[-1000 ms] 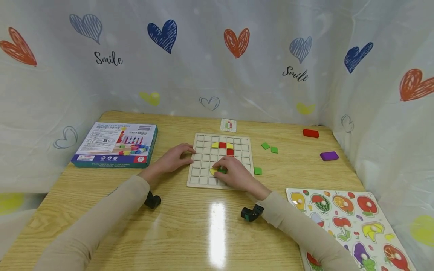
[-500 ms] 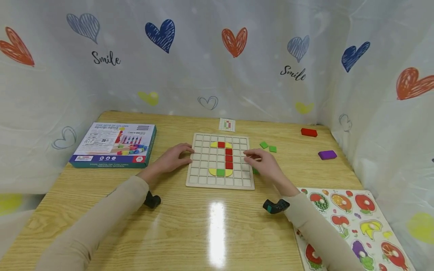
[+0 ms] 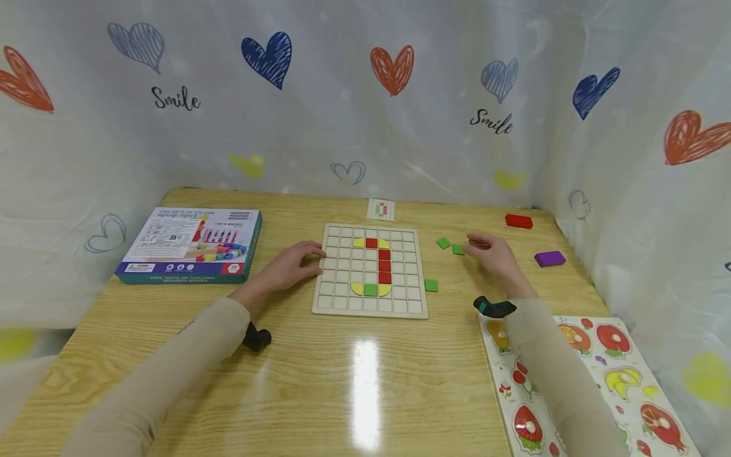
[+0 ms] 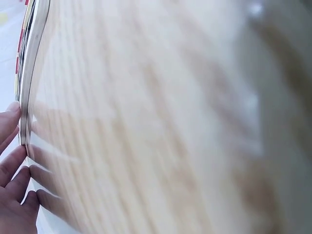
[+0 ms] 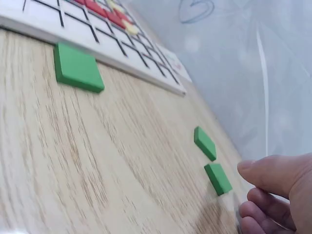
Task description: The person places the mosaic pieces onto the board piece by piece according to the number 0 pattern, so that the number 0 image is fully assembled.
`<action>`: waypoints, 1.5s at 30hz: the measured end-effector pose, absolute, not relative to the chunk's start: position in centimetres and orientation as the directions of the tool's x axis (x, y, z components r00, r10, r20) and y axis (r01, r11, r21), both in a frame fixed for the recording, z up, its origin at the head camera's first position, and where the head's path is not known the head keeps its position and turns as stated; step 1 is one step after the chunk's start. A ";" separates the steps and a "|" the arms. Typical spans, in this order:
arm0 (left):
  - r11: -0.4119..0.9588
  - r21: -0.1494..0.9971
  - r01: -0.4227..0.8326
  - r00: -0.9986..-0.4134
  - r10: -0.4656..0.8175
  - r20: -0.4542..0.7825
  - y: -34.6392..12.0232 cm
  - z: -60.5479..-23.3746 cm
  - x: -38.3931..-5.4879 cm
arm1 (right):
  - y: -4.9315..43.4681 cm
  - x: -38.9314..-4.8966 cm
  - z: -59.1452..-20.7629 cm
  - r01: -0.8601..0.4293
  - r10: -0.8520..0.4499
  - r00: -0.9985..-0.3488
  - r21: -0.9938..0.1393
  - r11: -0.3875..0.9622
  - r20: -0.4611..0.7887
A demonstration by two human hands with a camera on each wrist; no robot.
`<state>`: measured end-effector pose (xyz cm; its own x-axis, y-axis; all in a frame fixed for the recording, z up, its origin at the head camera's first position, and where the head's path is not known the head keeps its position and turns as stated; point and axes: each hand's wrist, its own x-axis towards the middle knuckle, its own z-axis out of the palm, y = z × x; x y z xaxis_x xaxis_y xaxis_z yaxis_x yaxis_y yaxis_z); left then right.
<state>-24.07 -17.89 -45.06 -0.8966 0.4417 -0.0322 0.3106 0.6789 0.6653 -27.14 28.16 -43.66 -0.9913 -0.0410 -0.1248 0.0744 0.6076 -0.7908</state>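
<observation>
My left hand (image 3: 288, 265) touches the left edge of a wooden grid board (image 3: 339, 304) with its fingertips; the left wrist view shows the fingers (image 4: 14, 168) against the rim. Red squares (image 3: 384, 266), yellow rounded pieces (image 3: 356, 289) and one green square (image 3: 370, 290) lie in the board's cells. Over the table to the right, my right hand (image 3: 495, 257) has loosely bent fingers beside a green square tile (image 3: 458, 249). In the right wrist view a small gap separates the thumb (image 5: 263, 173) from that tile (image 5: 218, 178). A second green tile (image 3: 443, 243) lies just beyond.
Another green tile (image 3: 431, 285) lies against the board's right edge. A small pattern card (image 3: 381, 209) is behind the board. The boxed bead set (image 3: 191, 244) sits at left; red (image 3: 518, 221) and purple (image 3: 550, 258) blocks and a fruit puzzle (image 3: 622, 355) are at right.
My right hand has left the lower middle of the board and moved right to the loose green tiles, uncovering the green square and yellow pieces. My left hand stays at the board's edge.
</observation>
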 end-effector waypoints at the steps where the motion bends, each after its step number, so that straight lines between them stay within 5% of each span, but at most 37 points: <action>1: 0.678 0.667 0.308 -0.897 0.441 -0.034 -17.9 -45.0 -24.1 | 28.4 -27.4 -43.8 0.085 -0.041 -0.989 -0.786 0.612 -0.139; 22: 0.672 0.669 0.317 -0.892 0.451 -0.030 -17.8 -44.9 -24.1 | 27.3 -29.1 -45.0 -0.062 -0.151 -0.985 -0.630 0.774 -0.088; 45: 0.691 0.656 0.306 -0.899 0.435 -0.040 -17.8 -45.1 -24.1 | 27.9 -28.7 -45.0 -0.089 -0.182 -0.981 -0.664 0.743 -0.072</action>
<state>-24.06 -17.77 -45.13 -0.8993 0.4355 -0.0395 0.3056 0.6906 0.6555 -28.71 27.88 -45.04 -0.9806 -0.1821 -0.0721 -0.0892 0.7426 -0.6638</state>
